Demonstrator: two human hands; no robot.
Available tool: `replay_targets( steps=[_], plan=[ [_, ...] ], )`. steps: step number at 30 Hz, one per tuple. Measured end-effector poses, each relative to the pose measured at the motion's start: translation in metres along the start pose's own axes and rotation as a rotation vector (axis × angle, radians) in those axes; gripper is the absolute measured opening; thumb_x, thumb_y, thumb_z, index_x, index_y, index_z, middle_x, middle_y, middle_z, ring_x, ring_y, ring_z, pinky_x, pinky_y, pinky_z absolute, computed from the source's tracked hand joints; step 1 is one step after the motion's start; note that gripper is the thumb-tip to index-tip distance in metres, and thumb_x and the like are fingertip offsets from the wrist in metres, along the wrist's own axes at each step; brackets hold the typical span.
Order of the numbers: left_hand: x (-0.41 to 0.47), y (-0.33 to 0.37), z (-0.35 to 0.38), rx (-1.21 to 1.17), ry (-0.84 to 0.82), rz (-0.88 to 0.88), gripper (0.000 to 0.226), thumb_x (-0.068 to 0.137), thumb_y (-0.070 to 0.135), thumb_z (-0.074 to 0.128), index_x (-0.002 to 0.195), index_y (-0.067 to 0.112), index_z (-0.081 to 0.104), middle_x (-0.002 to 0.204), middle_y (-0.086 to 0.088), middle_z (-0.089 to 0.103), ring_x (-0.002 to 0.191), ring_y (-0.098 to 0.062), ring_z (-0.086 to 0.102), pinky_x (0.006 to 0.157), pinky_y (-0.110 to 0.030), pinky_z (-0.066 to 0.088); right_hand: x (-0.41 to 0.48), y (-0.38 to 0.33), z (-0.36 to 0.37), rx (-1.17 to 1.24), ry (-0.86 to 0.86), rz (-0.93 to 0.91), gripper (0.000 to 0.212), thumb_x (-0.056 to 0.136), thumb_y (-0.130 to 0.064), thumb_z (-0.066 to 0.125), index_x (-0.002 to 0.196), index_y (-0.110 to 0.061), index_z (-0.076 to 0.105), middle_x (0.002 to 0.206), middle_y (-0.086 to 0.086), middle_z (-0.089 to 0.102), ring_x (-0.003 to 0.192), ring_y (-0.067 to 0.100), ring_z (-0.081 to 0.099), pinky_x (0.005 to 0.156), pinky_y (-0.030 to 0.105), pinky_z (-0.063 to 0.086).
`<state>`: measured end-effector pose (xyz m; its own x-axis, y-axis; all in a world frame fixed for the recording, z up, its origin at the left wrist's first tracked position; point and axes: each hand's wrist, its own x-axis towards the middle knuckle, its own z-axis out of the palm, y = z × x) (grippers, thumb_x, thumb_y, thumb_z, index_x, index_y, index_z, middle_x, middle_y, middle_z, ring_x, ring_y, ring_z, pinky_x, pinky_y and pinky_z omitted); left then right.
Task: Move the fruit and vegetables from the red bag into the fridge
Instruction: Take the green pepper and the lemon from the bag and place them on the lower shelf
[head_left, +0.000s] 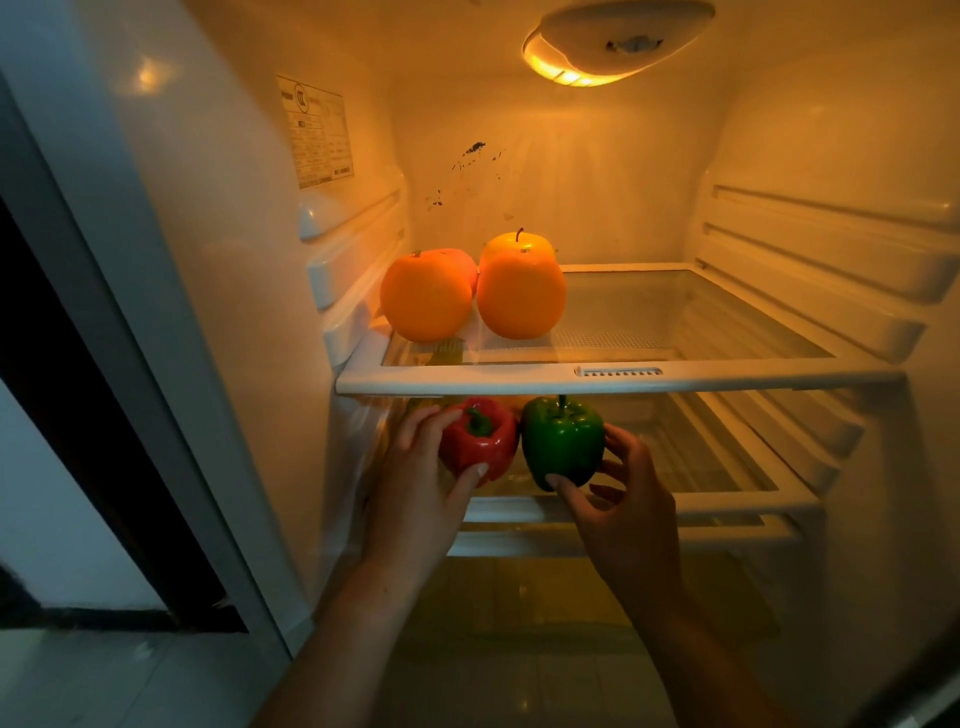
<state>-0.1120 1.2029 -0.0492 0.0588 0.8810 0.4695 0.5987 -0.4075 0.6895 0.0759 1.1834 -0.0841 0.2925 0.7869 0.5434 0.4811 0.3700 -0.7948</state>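
Fingers (467, 482) of my left hand (415, 488) curl round the red pepper (480, 441), thumb on its front, the rest behind its left side. My right hand (628, 509) grips the green pepper (563, 439) likewise, thumb low on the front, fingers on its right flank. Both peppers stand stems up and touching each other at the left front of the lower shelf (727, 501), just under the rim of the upper shelf (519, 385). I can't tell whether they rest on the glass or hang just above it.

Up top, 2 oranges (426, 296) sit side by side at the left, a yellow apple (514, 244) behind them.

I read this as the placing step for these 2 vegetables. Next I'd settle them, loosen both grips without tipping either, and draw my hands out under the shelf edge. The red bag isn't in view, so I can't say what's left in it.
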Motion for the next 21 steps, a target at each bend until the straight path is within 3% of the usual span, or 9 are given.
replay_targets(
  steps=[10, 16, 21],
  plan=[
    [-0.009, 0.002, -0.008, 0.06, -0.009, 0.054, 0.057, 0.079, 0.03, 0.071, 0.131, 0.028, 0.047, 0.14, 0.008, 0.038, 0.129, -0.011, 0.034, 0.102, -0.029, 0.039, -0.005, 0.001, 0.003, -0.04, 0.03, -0.016, 0.075, 0.069, -0.015, 0.08, 0.133, -0.021, 0.042, 0.123, -0.01, 0.044, 0.103, 0.005, 0.054, 0.071, 0.005, 0.049],
    [-0.019, 0.002, -0.011, 0.022, -0.033, 0.102, 0.052, 0.081, 0.038, 0.066, 0.129, 0.029, 0.049, 0.136, 0.009, 0.038, 0.127, -0.014, 0.037, 0.096, -0.042, 0.048, -0.016, -0.005, -0.003, -0.038, 0.057, 0.001, 0.071, 0.071, -0.017, 0.079, 0.128, -0.032, 0.039, 0.12, -0.014, 0.044, 0.105, 0.005, 0.052, 0.073, 0.012, 0.048],
    [-0.026, -0.003, -0.016, 0.087, -0.077, 0.133, 0.053, 0.08, 0.055, 0.051, 0.129, 0.036, 0.045, 0.137, 0.014, 0.037, 0.128, -0.011, 0.036, 0.099, -0.044, 0.044, -0.028, -0.006, -0.005, -0.045, 0.088, 0.063, 0.066, 0.072, -0.021, 0.078, 0.126, -0.031, 0.042, 0.121, -0.011, 0.049, 0.105, 0.006, 0.053, 0.079, 0.018, 0.047]
  ],
)
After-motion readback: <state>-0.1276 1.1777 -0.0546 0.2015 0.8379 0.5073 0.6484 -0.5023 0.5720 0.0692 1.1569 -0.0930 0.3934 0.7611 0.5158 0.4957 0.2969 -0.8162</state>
